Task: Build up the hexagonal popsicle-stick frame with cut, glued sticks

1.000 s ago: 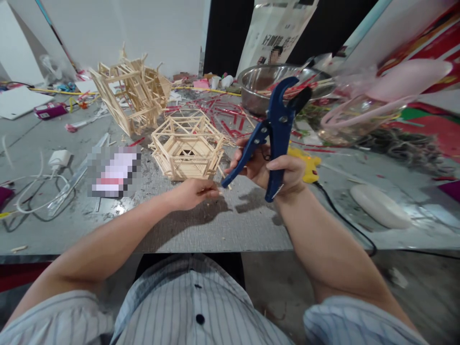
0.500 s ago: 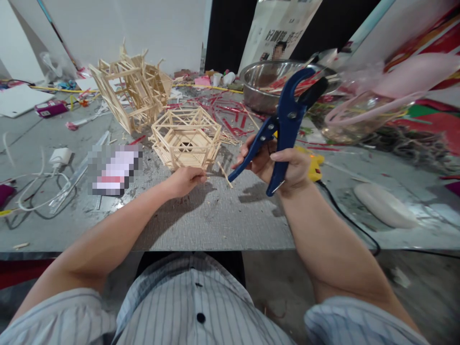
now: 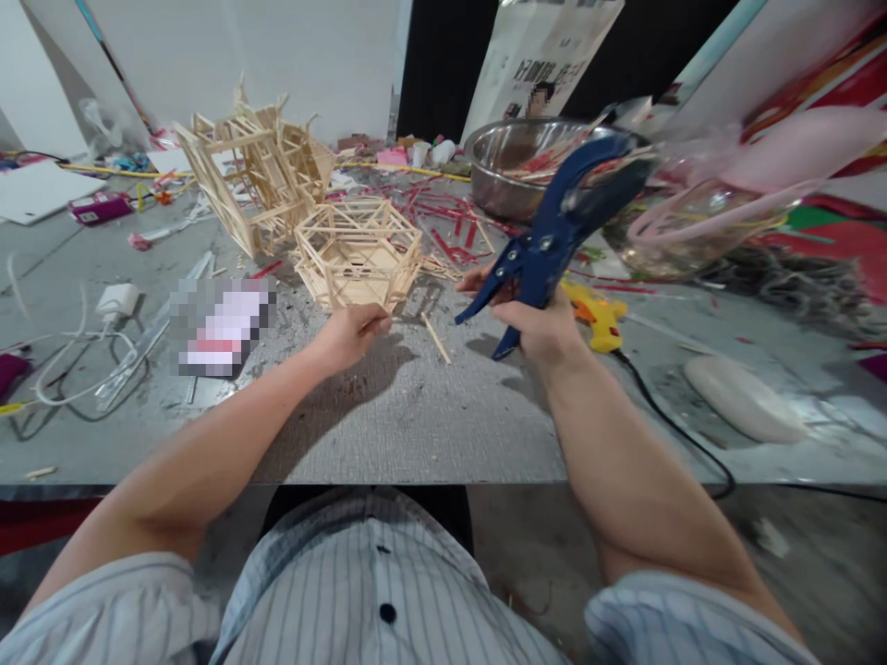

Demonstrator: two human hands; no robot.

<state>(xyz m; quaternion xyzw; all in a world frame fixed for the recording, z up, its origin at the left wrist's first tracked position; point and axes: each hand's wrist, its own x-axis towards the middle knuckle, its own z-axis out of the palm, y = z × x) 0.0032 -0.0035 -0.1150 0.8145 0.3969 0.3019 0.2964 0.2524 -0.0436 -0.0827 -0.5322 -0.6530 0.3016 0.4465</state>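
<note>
My right hand is wrapped round the handles of a blue pipe cutter, raised above the table with its jaw end pointing away to the right. The jaw end is smeared by motion. At the near edge of a six-sided frame of thin wooden sticks, my left hand is closed with its fingertips pinched. What lies between those fingertips is too small or hidden to make out. One loose wooden stick rests on the table between my hands. Behind the frame stands a taller wooden stick structure.
A yellow glue gun with a black cord lies right of my right hand. Farther back is a steel bowl holding red strips. A blurred-out phone, a white charger and cables lie left. A white mouse-shaped object sits right.
The pipe cutter has tilted away and to the right, and my right hand has moved slightly away from me. My left hand has shifted slightly forward; the six-sided frame has moved a little too.
</note>
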